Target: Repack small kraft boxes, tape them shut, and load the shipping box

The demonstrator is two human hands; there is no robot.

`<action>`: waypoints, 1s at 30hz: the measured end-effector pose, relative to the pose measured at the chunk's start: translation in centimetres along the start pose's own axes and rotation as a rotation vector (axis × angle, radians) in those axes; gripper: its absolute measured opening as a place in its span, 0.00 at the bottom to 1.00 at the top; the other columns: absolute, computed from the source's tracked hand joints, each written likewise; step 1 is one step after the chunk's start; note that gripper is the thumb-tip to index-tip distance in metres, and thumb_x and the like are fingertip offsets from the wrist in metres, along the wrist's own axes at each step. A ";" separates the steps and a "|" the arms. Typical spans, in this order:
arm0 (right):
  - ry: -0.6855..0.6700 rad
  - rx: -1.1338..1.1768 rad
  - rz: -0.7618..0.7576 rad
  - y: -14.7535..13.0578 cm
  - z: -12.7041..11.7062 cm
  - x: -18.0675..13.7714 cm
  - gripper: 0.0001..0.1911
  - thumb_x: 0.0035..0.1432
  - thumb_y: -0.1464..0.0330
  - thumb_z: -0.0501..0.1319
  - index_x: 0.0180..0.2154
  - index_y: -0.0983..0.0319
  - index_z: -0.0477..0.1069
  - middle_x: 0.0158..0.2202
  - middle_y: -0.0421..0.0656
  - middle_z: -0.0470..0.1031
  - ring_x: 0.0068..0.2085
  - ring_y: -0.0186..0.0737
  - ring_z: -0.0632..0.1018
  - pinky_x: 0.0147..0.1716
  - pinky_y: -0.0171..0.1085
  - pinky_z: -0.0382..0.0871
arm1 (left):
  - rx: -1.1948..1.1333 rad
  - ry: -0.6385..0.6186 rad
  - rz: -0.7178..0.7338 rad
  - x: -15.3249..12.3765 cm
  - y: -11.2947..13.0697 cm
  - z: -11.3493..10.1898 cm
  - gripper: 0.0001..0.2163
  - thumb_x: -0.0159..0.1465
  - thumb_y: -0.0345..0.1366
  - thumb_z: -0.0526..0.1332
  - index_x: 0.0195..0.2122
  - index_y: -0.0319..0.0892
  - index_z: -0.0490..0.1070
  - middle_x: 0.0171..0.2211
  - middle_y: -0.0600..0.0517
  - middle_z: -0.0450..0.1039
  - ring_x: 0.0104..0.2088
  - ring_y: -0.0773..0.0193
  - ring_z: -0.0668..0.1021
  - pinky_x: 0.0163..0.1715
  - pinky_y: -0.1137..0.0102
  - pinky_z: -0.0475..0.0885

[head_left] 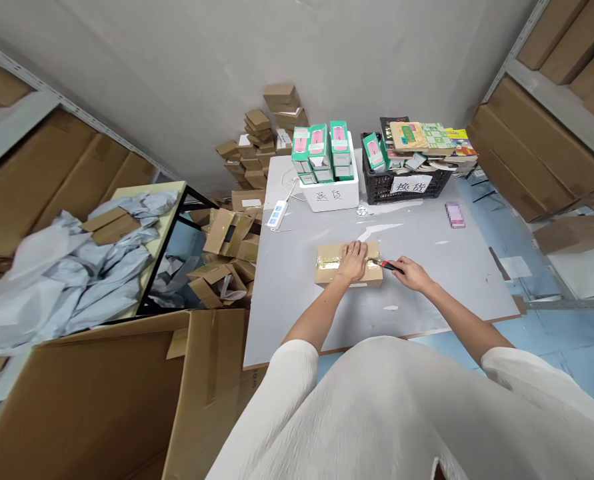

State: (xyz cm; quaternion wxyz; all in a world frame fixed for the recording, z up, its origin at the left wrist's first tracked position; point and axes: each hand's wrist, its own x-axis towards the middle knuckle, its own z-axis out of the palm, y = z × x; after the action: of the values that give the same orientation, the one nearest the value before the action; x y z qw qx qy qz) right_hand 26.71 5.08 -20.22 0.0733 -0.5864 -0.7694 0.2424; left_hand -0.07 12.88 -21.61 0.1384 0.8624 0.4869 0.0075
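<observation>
A small taped cardboard box (327, 272) lies on the grey table (297, 313) in front of me. My left hand (354, 262) rests on its top with the fingers laid out flat, pressing on the taped lid. My right hand (411, 273) is closed around a red and black utility knife (391, 267). The knife's tip touches the tape near the box's right end. How deep the blade sits cannot be made out.
Behind the box stand a white bin (331, 199) of green-and-pink boxes and a black crate (377, 190) with books. A power strip (277, 215) lies at the left edge, a pink pixelated item (455, 215) at right. A large open carton (217, 373) stands at my left.
</observation>
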 end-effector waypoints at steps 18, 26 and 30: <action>0.157 0.132 0.174 5.7 -1.3 0.9 0.24 0.71 0.60 0.60 0.64 0.60 0.75 0.55 0.53 0.79 0.55 0.55 0.79 0.57 0.47 0.74 | -0.066 0.021 -0.052 -0.4 0.0 0.6 0.31 0.75 0.41 0.52 0.78 0.39 0.58 0.80 0.36 0.55 0.80 0.43 0.56 0.80 0.43 0.38; 0.078 0.163 -0.059 -0.6 -0.6 10.1 0.21 0.70 0.59 0.61 0.59 0.60 0.78 0.60 0.54 0.80 0.62 0.57 0.77 0.61 0.49 0.70 | -0.147 0.059 -0.107 -5.3 -2.3 -0.6 0.36 0.66 0.55 0.70 0.72 0.50 0.67 0.77 0.41 0.59 0.76 0.39 0.62 0.77 0.44 0.52; -0.056 0.085 -0.111 -3.9 -0.5 13.4 0.22 0.70 0.58 0.60 0.58 0.60 0.79 0.57 0.52 0.83 0.58 0.57 0.79 0.59 0.47 0.68 | -0.126 0.029 -0.137 -8.0 -3.8 -1.1 0.32 0.62 0.53 0.76 0.66 0.55 0.72 0.70 0.44 0.67 0.71 0.40 0.68 0.72 0.45 0.60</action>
State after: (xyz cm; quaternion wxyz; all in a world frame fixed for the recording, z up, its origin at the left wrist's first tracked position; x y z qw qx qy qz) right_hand 19.48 17.04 -20.25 0.0898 -0.5323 -0.7915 0.2866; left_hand -7.60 8.27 -20.51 0.1856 0.8164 0.5453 0.0409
